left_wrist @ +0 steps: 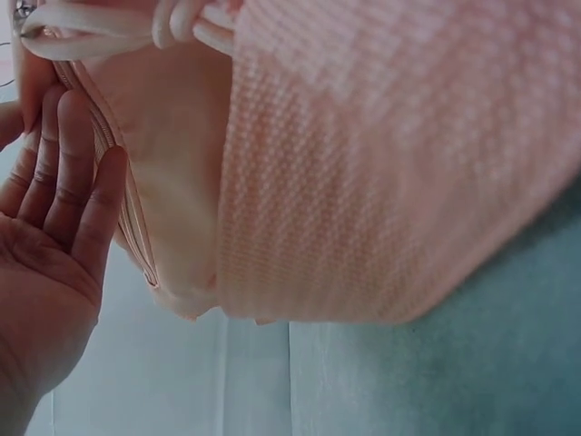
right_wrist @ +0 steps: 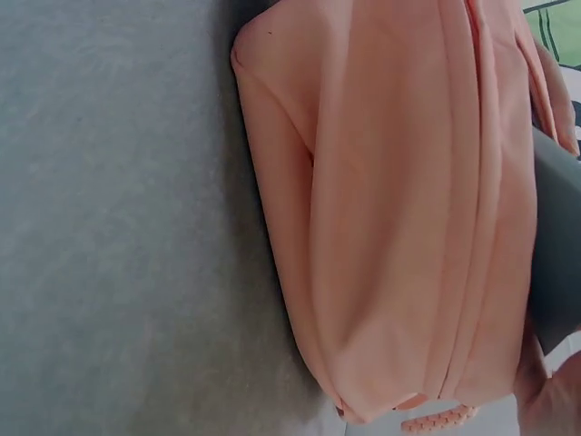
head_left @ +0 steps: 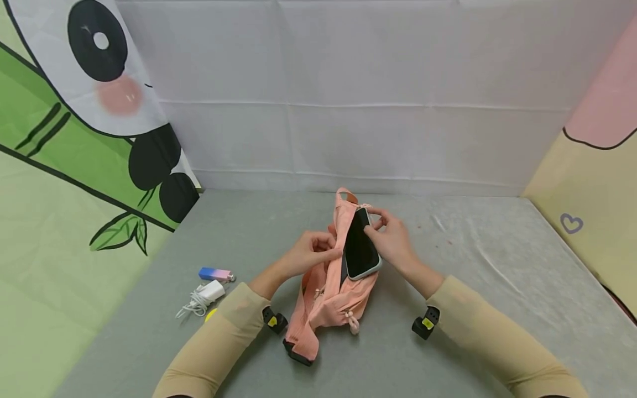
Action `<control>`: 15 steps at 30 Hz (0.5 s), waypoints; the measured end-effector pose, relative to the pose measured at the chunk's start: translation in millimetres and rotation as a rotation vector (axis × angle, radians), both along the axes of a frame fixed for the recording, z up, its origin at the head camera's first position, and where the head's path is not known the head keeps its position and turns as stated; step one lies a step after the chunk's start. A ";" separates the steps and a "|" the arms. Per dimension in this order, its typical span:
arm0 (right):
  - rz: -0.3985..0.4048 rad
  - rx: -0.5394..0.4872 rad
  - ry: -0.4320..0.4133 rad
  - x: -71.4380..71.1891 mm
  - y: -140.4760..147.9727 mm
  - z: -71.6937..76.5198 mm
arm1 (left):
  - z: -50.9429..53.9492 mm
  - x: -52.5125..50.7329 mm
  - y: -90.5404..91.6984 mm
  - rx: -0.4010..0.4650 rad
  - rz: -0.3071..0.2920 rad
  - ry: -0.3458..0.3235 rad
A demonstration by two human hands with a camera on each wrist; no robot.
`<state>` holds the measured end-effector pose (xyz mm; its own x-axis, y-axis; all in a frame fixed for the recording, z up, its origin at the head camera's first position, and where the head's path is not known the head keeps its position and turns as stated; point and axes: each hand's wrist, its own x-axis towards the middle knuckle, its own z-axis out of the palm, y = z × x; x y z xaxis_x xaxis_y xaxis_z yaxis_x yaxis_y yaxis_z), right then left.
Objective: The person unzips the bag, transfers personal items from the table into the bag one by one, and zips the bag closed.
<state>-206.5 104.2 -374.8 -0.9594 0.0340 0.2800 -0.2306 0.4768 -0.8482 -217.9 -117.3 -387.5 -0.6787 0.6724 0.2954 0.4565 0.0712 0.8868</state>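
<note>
A pink sling bag (head_left: 343, 304) lies on the grey table with its zipped mouth parted. A smartphone (head_left: 360, 249) with a black screen and pale case sits tilted in the mouth, its lower part over the bag's front. My right hand (head_left: 393, 240) holds the phone's upper right edge, thumb on the screen side. My left hand (head_left: 308, 254) pinches the bag's left edge beside the opening. The left wrist view shows the fingers along the zipper (left_wrist: 123, 195), with the woven strap (left_wrist: 363, 182) close by. In the right wrist view, the phone's grey side (right_wrist: 556, 245) shows past the bag.
Left of the bag, a white charger (head_left: 211, 290) with a coiled cable lies near a blue-and-pink stick (head_left: 215, 274). A yellow item (head_left: 211, 314) is partly hidden by the left sleeve. A white cloth backdrop (head_left: 348, 110) rises behind the table (head_left: 478, 309).
</note>
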 end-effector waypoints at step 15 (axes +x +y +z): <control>-0.060 -0.068 0.075 7.4 -21.5 -11.9 | 26.7 19.3 3.2 -0.012 -0.052 -0.009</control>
